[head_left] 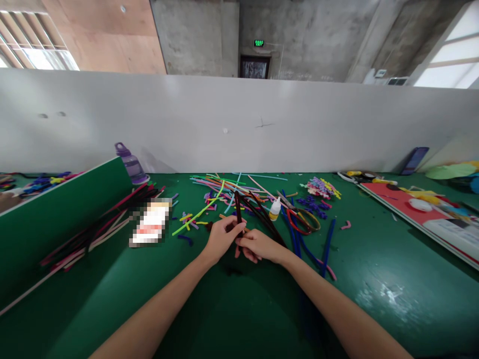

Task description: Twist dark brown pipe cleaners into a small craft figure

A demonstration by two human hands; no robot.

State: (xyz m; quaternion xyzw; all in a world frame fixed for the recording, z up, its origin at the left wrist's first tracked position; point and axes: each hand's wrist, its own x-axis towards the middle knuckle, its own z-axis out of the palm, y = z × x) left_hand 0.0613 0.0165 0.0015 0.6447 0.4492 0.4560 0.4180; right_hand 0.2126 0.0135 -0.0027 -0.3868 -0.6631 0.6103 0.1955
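Note:
My left hand (pixel 221 237) and my right hand (pixel 259 246) meet over the middle of the green table (pixel 374 294). Both pinch the same dark pipe cleaner (pixel 238 209), which stands up between the fingers and leans slightly away from me. More dark pipe cleaners (pixel 264 217) fan out behind my right hand. A loose heap of coloured pipe cleaners (pixel 220 192) lies just beyond both hands. A small glue bottle (pixel 275 208) with a yellow base stands to the right of them.
A purple water bottle (pixel 130 163) stands at the back left beside a slanted green board (pixel 56 214). Long pipe cleaners (pixel 97 229) lie along that board. Scissors (pixel 299 214), small twisted pieces (pixel 320 188), a red board (pixel 407 209) and a phone (pixel 415 159) sit to the right.

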